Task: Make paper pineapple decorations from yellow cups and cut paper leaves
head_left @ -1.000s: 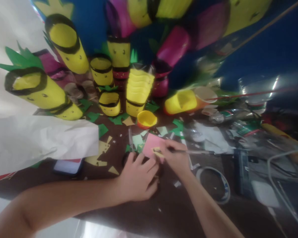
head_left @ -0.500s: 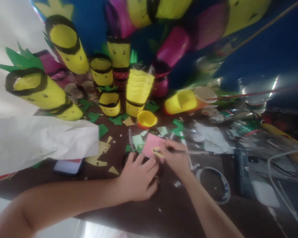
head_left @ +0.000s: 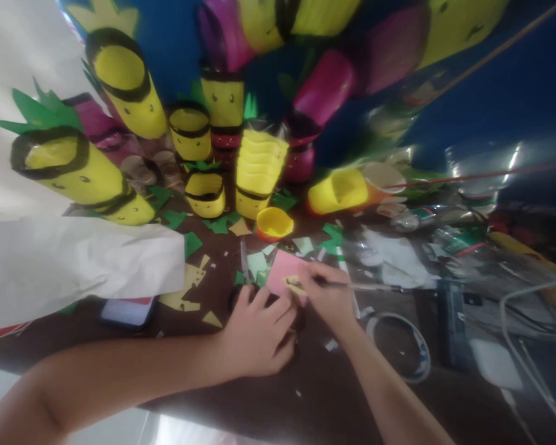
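Observation:
My right hand [head_left: 327, 293] is closed in a writing grip on a long thin pen-like stick [head_left: 368, 286], which points out to the right. Its fingertips are over a small yellow paper piece [head_left: 293, 284] with a dark mark, lying on a pink paper square [head_left: 282, 269]. Close by on the left, my left hand [head_left: 262, 330] rests on the table with bent fingers apart, fingertips by the pink square's lower edge. What lies beneath its palm is hidden. Scissors [head_left: 244, 259] stick out beyond its fingers, their dark handles partly covered.
Yellow pineapple-like cups with faces [head_left: 208, 194] stand behind, with a small yellow cup [head_left: 274, 224] before them. Paper scraps [head_left: 185, 287] are scattered around. A phone [head_left: 127, 311] and white sheet [head_left: 83, 262] lie left; a tape roll [head_left: 401, 346], cables [head_left: 532, 346] and plastic bottles [head_left: 463, 238] lie right.
Both hands keep almost the same place and grip. The whole view has shifted very slightly; nothing is visibly picked up or put down.

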`<state>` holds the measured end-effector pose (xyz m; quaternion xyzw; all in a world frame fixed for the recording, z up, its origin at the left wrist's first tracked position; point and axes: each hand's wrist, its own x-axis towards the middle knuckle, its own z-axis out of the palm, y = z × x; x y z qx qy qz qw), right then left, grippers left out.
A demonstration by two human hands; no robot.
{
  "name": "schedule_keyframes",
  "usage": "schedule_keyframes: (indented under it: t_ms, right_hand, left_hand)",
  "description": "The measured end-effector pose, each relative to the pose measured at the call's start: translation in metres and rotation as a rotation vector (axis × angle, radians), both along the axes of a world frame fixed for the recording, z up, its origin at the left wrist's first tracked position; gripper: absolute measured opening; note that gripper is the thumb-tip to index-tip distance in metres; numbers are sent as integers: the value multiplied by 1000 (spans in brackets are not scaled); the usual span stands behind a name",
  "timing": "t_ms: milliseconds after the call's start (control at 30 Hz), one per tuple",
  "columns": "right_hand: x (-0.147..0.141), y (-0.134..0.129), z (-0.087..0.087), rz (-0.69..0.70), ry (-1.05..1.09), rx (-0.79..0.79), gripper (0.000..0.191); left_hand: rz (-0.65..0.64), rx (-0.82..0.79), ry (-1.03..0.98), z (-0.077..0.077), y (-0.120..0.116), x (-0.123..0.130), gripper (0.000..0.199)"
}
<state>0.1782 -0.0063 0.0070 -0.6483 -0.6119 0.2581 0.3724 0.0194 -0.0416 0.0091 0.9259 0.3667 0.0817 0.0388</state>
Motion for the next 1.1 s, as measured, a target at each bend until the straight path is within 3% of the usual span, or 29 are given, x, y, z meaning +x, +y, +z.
schedule_keyframes:
  t_ms: [267, 500, 1100]
  right_hand:
    - [9, 0, -8, -113, 10, 119, 38]
    - [13, 3, -9, -31, 13, 20, 32]
    - [6, 1, -4, -20, -27, 6, 30]
  left_hand:
    - [13, -20, -17, 1, 0, 1, 47]
    - [5, -23, -8, -1, 0, 0, 41]
    - [8, -3, 2, 0, 0, 2, 41]
